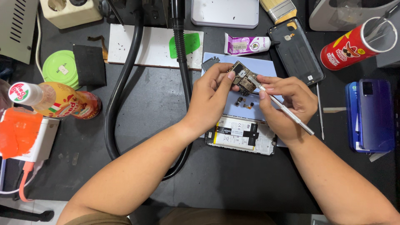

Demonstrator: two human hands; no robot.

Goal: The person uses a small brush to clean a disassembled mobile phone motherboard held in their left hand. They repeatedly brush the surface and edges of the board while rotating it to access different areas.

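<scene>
Left hand (210,98) pinches circuit board (242,78) aloft.

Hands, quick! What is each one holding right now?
Left hand: closed, its fingers pinch a small circuit board.
Right hand: closed on a thin metal tool, tip at the board.

Opened phone (241,135) beneath hands (perhaps on mat (266,66)).

This is a phone repair bench. An opened phone (241,135) lies gutted on the black worktable (158,104), a removed back cover (296,51) beside a brush (278,9). More handsets (372,116) are stacked at the right
</scene>
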